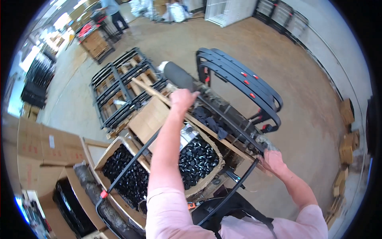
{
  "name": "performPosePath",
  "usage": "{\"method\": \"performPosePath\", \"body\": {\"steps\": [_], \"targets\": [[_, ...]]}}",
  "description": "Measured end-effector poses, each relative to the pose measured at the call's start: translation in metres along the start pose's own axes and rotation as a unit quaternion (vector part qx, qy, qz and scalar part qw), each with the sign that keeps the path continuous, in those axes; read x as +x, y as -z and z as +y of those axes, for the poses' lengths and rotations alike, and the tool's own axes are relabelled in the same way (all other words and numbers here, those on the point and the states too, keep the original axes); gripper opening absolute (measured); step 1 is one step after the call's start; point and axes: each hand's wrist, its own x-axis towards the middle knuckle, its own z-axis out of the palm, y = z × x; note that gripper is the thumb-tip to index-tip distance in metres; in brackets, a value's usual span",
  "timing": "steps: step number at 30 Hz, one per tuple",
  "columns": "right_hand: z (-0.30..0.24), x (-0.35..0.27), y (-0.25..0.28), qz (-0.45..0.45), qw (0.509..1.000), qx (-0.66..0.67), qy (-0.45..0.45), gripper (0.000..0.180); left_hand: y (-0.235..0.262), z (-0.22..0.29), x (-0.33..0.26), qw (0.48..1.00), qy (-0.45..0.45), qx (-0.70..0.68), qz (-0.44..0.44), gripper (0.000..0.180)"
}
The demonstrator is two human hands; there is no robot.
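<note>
My left hand [183, 99] is closed around the far end of a black metal tube frame [232, 124], beside a grey padded roller [178, 75]. The frame's near corner is in my right hand [272, 161], its fingers wrapped round the tube. One side tube of the frame slants down to the left, where a red clip [104, 194] sits on it; the other runs down toward my body. Under my left arm stand two open cartons of small black plastic caps, a left carton [93, 169] and a right carton [221, 159]. A wooden strip [217, 136] lies along the bench.
Several curved black frames with red clips [242, 79] hang beyond the bench. More black frames [123, 85] are stacked on a wooden pallet at the far left. Large cardboard boxes [43, 139] flank the left side. A person [113, 14] stands at the back left.
</note>
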Motion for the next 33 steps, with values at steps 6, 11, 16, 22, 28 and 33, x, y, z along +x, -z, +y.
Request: {"method": "performPosePath", "body": {"steps": [6,11,16,22,28,33], "targets": [[0.011,-0.005,-0.001,0.013,0.999,0.023,0.031,0.038,-0.018,0.003,0.028,0.983,-0.158,0.09,0.019,0.029],[0.002,0.008,-0.02,0.006,0.999,0.016,0.042,0.036,-0.029,-0.023,0.002,0.983,-0.111,0.111,0.096,0.035],[0.018,0.003,-0.016,0.008,1.0,0.019,0.02,0.043,-0.014,-0.019,-0.101,0.965,-0.031,-0.101,0.24,0.04],[0.035,0.008,-0.027,0.02,0.998,-0.024,0.057,0.046,-0.027,-0.125,-0.349,0.95,0.015,-0.124,0.286,0.019],[0.02,0.015,-0.043,0.028,0.997,-0.07,0.027,0.045,-0.047,-0.247,-0.65,0.771,0.443,-0.166,0.426,0.027],[0.021,0.021,-0.053,0.054,0.994,-0.093,0.005,0.047,-0.085,-0.369,-0.865,0.507,0.661,-0.139,0.536,0.04]]}}
